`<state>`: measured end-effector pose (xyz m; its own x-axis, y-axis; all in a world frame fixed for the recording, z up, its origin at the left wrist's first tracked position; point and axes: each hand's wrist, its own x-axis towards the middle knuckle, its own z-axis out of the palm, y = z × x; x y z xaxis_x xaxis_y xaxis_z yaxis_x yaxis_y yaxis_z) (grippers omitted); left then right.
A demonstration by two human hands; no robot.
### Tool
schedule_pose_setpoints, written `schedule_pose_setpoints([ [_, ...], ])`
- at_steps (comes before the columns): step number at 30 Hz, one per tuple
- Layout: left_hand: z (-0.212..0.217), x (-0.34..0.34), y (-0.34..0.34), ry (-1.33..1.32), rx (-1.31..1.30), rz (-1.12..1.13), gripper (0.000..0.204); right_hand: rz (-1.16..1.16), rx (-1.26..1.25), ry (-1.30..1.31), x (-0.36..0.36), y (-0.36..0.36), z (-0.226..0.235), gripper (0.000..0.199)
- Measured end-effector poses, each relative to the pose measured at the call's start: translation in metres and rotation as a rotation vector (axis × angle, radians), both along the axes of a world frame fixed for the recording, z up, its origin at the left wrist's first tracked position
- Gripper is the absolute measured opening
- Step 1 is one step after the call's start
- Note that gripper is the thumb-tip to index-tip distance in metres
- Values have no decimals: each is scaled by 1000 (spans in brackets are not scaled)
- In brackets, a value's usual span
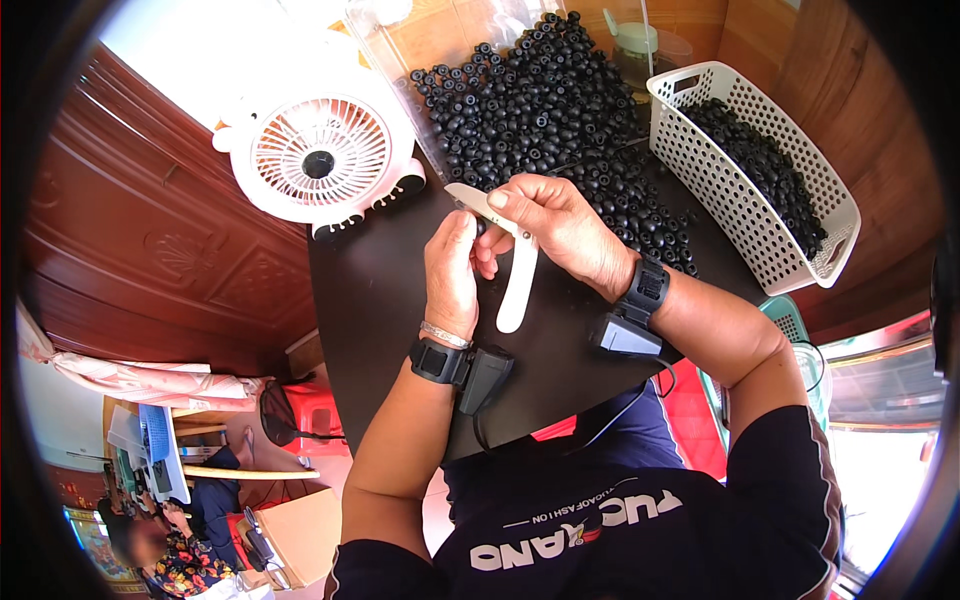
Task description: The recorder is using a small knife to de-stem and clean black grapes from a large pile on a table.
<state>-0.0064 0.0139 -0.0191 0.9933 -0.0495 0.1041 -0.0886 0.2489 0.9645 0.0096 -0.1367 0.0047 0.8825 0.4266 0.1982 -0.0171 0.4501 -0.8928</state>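
In my right hand (572,232) is a folding knife (518,290) with a white handle. My thumb and fingers grip it near the pivot, and the handle hangs down toward me. Its blade points up and to the left, over my left fingertips. My left hand (455,275) is closed on a small round black piece (481,228), mostly hidden by the fingers and the blade. The blade lies close to this piece; whether they touch I cannot tell. Just beyond my hands spreads a heap of similar black pieces (540,105), many showing a hole in one end.
The heap spills from a clear bin (425,135) onto the dark table (400,290). At right stands a white perforated basket (735,185) with more small black parts. A white fan (318,160) is at far left, a lidded jar (632,50) behind. Another person (170,545) sits at lower left.
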Motion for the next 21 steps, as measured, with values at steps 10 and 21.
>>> schedule_pose_setpoints([
  [10, 3, 0, 5, 1, 98, -83, 33, -29, -66, -58, 0, -7, 12, 28],
  [21, -1, -2, 1, 136, -348, -78, 32, 7, -77, -145, -9, 3, 6, 23],
])
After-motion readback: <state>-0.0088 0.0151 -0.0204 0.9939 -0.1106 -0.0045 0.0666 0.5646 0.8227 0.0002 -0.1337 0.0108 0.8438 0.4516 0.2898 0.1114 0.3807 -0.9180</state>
